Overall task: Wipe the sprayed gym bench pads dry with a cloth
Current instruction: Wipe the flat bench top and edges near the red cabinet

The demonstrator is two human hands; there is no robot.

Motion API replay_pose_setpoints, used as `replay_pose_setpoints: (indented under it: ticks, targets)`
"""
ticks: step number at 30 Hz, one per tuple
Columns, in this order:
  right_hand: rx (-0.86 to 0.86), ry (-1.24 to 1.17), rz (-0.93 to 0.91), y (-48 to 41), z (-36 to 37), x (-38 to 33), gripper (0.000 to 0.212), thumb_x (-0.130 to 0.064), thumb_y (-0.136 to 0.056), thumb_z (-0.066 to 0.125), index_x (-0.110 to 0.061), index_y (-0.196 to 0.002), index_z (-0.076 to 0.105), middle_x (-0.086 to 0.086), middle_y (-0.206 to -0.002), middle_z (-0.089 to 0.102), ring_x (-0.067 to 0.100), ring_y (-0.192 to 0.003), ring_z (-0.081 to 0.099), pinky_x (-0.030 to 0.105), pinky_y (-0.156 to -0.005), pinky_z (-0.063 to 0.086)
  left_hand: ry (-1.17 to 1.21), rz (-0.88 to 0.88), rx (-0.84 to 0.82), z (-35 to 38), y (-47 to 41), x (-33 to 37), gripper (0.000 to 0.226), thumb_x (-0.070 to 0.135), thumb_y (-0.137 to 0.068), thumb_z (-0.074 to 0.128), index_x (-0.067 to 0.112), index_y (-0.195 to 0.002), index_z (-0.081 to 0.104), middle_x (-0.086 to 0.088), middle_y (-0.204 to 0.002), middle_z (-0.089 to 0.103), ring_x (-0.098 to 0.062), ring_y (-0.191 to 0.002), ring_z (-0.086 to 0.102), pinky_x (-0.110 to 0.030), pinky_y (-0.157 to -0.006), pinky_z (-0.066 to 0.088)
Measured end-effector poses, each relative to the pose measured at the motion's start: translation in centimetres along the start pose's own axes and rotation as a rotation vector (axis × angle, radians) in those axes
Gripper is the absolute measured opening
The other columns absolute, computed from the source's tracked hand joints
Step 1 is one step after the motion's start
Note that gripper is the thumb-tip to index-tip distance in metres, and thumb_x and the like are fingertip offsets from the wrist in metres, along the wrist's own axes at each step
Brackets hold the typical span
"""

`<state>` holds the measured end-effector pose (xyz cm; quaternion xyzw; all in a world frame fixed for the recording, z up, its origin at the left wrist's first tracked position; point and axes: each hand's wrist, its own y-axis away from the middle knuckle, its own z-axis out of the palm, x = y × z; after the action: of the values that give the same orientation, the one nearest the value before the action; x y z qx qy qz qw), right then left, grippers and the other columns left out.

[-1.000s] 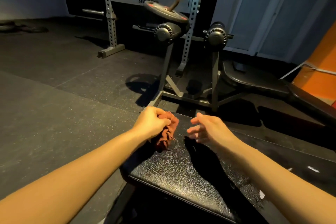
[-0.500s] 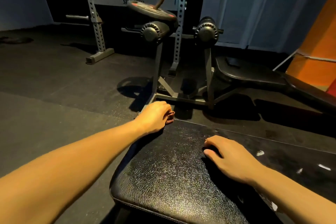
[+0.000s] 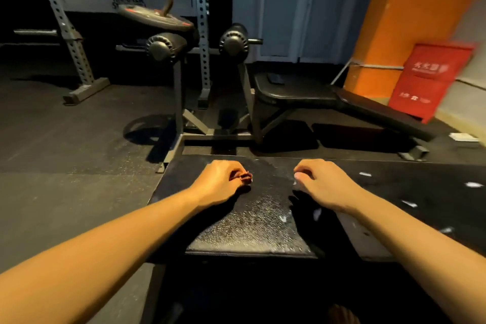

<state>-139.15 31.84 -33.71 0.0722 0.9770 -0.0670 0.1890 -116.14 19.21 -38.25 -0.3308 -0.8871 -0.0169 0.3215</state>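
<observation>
Wiping is the step in hand, and it is done with the small red-brown cloth [image 3: 246, 178]. The cloth is bunched up and squeezed in the curled fingers of the left hand [image 3: 219, 183], so only a bit is seen poking out at the 3 o'clock side of that hand. It looks to be pressed on the far end of the black bench pad [image 3: 181, 176]. The right hand [image 3: 324, 185] is set on the pad at 3 o'clock from the cloth, apart from it. Its fingers are bent loosely and nothing is seen held in them. A shiny, wet-looking patch [image 3: 244, 237] is seen toward 6 o'clock from the cloth, by the pad's near edge. For a good job, the cloth should be opened out flatter, pushed down firmly, and pulled toward 6 o'clock in long, side-by-side strokes, so no wet strip is missed. The pad could be steadied by the right hand.
</observation>
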Motion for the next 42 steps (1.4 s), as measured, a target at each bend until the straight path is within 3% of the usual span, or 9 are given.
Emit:
replay_pose_setpoints:
  ticks: [5, 8, 14, 18, 25, 29, 32, 35, 42]
  targets:
    - [-0.104, 0.08, 0.132, 3.0, -1.0, 1.6, 0.018, -0.022, -0.097, 0.057, -0.011, -0.103, 0.069, -0.005, -0.107, 0.069, 0.028, -0.096, 0.065, 0.041, -0.084, 0.054, -0.031, 0.026, -0.227, 0.0, 5.2, 4.3, 0.014, 0.045, -0.092, 0.071, 0.033, -0.098, 0.073, 0.016, -0.091, 0.073, -0.001, -0.087, 0.067, -0.034, -0.085, 0.059]
    - [-0.25, 0.181, 0.144, 5.1, -0.6, 1.9, 0.031, -0.032, -0.093, 0.065, -0.016, -0.119, 0.062, 0.003, -0.123, 0.064, 0.025, -0.105, 0.06, 0.038, -0.089, 0.051, -0.125, 0.081, -0.349, -0.7, 6.9, 6.1, 0.013, 0.04, -0.093, 0.072, 0.029, -0.101, 0.075, 0.013, -0.093, 0.072, 0.0, -0.087, 0.066, -0.03, -0.085, 0.058]
    - [-0.432, 0.323, 0.187, 6.7, -1.7, 3.6, 0.097, -0.073, -0.071, 0.075, -0.018, -0.143, 0.043, 0.005, -0.138, 0.049, 0.029, -0.125, 0.052, 0.049, -0.103, 0.045, -0.141, 0.174, -0.187, 1.5, 8.8, 5.7, 0.014, 0.023, -0.097, 0.065, 0.03, -0.104, 0.075, 0.014, -0.101, 0.067, -0.004, -0.094, 0.062, -0.03, -0.088, 0.055]
    - [-0.433, 0.4, 0.21, 7.1, -1.4, 4.2, 0.11, -0.082, -0.066, 0.071, -0.018, -0.149, 0.036, 0.003, -0.144, 0.046, 0.028, -0.135, 0.045, 0.051, -0.109, 0.038, 0.038, 0.289, -0.172, 4.1, 6.1, 5.6, 0.009, 0.027, -0.097, 0.066, 0.035, -0.1, 0.069, 0.019, -0.097, 0.067, 0.0, -0.094, 0.062, -0.027, -0.086, 0.053]
    - [-0.391, 0.393, 0.249, 6.9, -1.0, 4.0, 0.111, -0.079, -0.063, 0.075, -0.023, -0.15, 0.036, -0.002, -0.144, 0.047, 0.025, -0.133, 0.046, 0.048, -0.108, 0.037, 0.006, 0.211, -0.104, 4.5, -3.5, 4.0, 0.012, 0.03, -0.095, 0.066, 0.028, -0.101, 0.075, 0.013, -0.102, 0.073, -0.009, -0.098, 0.064, -0.036, -0.093, 0.052]
    - [-0.345, 0.372, 0.262, 7.5, -0.7, 4.2, 0.109, -0.079, -0.064, 0.074, -0.023, -0.149, 0.037, -0.001, -0.145, 0.047, 0.025, -0.133, 0.046, 0.048, -0.108, 0.038, -0.045, 0.312, -0.181, 5.2, -2.0, 4.1, 0.032, 0.03, -0.101, 0.06, 0.031, -0.132, 0.066, 0.01, -0.12, 0.067, -0.011, -0.114, 0.059, -0.036, -0.103, 0.047]
    - [-0.236, 0.355, 0.263, 9.3, -0.1, 4.1, 0.109, -0.081, -0.068, 0.069, -0.021, -0.152, 0.035, 0.0, -0.152, 0.043, 0.024, -0.139, 0.041, 0.047, -0.111, 0.037, -0.059, 0.417, -0.212, 6.3, 0.9, 5.0, 0.029, 0.036, -0.103, 0.055, 0.034, -0.131, 0.065, 0.014, -0.106, 0.058, -0.007, -0.105, 0.053, -0.033, -0.098, 0.046]
    - [-0.106, 0.382, 0.245, 11.0, 0.9, 3.8, 0.094, -0.08, -0.074, 0.065, -0.02, -0.144, 0.044, 0.0, -0.147, 0.047, 0.024, -0.135, 0.044, 0.044, -0.11, 0.038, -0.089, 0.488, -0.245, 7.0, 4.2, 6.3, 0.032, 0.04, -0.103, 0.055, 0.034, -0.134, 0.063, 0.013, -0.109, 0.054, -0.006, -0.104, 0.047, -0.027, -0.095, 0.043]
    - [-0.138, 0.419, 0.29, 11.0, 0.5, 2.1, 0.094, -0.074, -0.077, 0.067, -0.017, -0.147, 0.039, 0.005, -0.146, 0.045, 0.028, -0.135, 0.042, 0.046, -0.107, 0.038, -0.128, 0.563, -0.223, 5.3, 5.7, 5.8, 0.027, 0.038, -0.103, 0.058, 0.03, -0.126, 0.07, 0.008, -0.108, 0.057, -0.007, -0.1, 0.05, -0.023, -0.086, 0.045]
